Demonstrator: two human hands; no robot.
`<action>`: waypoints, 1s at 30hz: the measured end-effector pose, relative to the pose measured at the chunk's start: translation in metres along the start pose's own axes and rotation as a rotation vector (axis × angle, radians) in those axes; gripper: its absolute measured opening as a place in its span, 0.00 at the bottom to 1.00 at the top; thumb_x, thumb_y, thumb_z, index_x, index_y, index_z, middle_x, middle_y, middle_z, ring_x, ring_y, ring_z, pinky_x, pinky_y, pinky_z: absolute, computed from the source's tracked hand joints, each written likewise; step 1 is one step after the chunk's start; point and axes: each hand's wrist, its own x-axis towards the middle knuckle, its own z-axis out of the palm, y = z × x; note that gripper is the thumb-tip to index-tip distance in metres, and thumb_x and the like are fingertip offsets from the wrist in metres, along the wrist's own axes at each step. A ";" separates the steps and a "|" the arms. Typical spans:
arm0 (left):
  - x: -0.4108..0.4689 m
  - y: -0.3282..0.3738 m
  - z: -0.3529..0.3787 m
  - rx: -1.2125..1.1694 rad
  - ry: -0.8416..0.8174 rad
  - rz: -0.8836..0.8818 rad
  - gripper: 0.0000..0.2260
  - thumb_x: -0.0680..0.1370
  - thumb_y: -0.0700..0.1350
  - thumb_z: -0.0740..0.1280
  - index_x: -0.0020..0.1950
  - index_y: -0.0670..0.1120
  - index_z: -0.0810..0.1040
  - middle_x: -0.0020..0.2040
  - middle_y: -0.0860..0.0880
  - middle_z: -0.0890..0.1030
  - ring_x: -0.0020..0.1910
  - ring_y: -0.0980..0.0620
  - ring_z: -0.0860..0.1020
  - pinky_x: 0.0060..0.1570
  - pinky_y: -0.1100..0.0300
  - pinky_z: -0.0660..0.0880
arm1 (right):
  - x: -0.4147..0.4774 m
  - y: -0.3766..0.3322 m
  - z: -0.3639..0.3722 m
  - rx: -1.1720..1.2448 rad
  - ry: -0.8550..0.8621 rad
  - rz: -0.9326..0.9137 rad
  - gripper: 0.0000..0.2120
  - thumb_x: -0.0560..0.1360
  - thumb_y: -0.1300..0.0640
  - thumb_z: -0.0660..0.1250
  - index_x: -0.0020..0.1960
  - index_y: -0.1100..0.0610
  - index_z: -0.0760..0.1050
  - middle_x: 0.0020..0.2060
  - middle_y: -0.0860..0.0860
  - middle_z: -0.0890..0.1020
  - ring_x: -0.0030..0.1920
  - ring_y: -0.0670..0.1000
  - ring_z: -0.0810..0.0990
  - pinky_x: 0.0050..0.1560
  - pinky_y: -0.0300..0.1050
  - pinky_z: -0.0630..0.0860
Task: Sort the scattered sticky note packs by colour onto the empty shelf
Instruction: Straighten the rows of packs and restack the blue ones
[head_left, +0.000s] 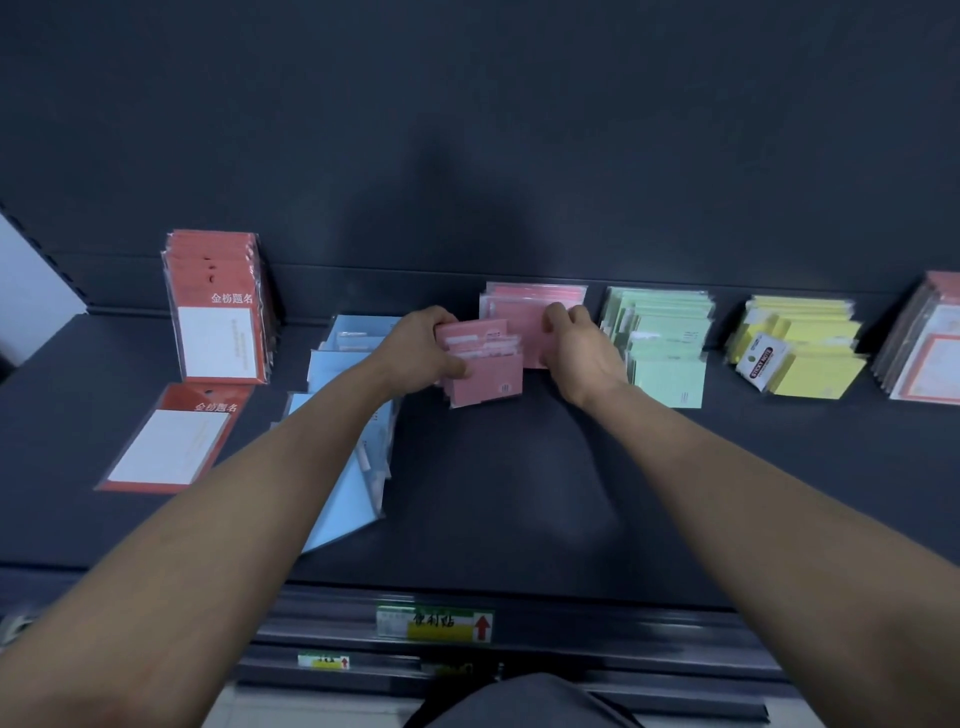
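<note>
On the dark shelf, my left hand grips a small bundle of pink sticky note packs, thumb on its front. My right hand pinches the top edge of a pink pack that leans in the pink row at the back. Blue packs lie in an overlapping row to the left, partly under my left forearm. Green packs and yellow packs stand in rows to the right.
Red packs stand stacked at the far left, with one red pack lying flat in front. More red-framed packs sit at the right edge. A price label is fixed to the shelf's front rail.
</note>
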 end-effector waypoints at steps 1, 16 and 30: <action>0.001 0.000 0.000 -0.001 -0.001 -0.003 0.20 0.70 0.36 0.74 0.59 0.42 0.73 0.49 0.46 0.79 0.42 0.51 0.77 0.41 0.62 0.76 | 0.000 0.000 0.002 -0.001 -0.005 0.007 0.16 0.74 0.66 0.60 0.61 0.60 0.66 0.56 0.59 0.70 0.49 0.62 0.75 0.40 0.49 0.71; 0.005 0.002 0.001 0.038 -0.037 0.026 0.19 0.70 0.36 0.73 0.57 0.45 0.72 0.45 0.50 0.77 0.38 0.57 0.75 0.33 0.68 0.71 | 0.002 0.003 -0.003 0.076 0.063 -0.014 0.26 0.73 0.69 0.60 0.68 0.53 0.61 0.54 0.59 0.74 0.46 0.62 0.77 0.41 0.50 0.72; 0.035 0.008 0.043 -0.167 0.139 0.106 0.31 0.69 0.36 0.74 0.67 0.44 0.61 0.59 0.47 0.71 0.55 0.52 0.74 0.49 0.64 0.76 | 0.016 -0.005 -0.029 0.518 -0.119 0.385 0.23 0.70 0.43 0.72 0.55 0.56 0.67 0.43 0.53 0.74 0.41 0.52 0.74 0.38 0.41 0.69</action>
